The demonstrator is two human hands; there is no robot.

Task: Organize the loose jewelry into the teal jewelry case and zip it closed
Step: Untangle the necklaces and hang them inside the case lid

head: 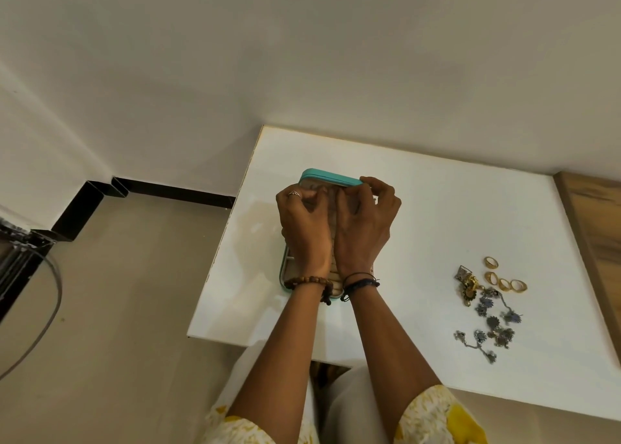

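Note:
The teal jewelry case (331, 177) lies open on the white table (437, 215), its lid standing up at the far side. My left hand (304, 223) and my right hand (364, 223) are both over the case's inside, fingers curled close together near the lid; they hide what they pinch. Loose jewelry lies to the right: several gold rings (504, 280), a gold and dark earring cluster (467, 284), and a silver necklace with blue stones (492, 326).
The table's left edge (228, 221) drops to a beige floor. A wooden panel (594, 242) borders the table on the right. A grey cable (50, 305) curves on the floor at far left.

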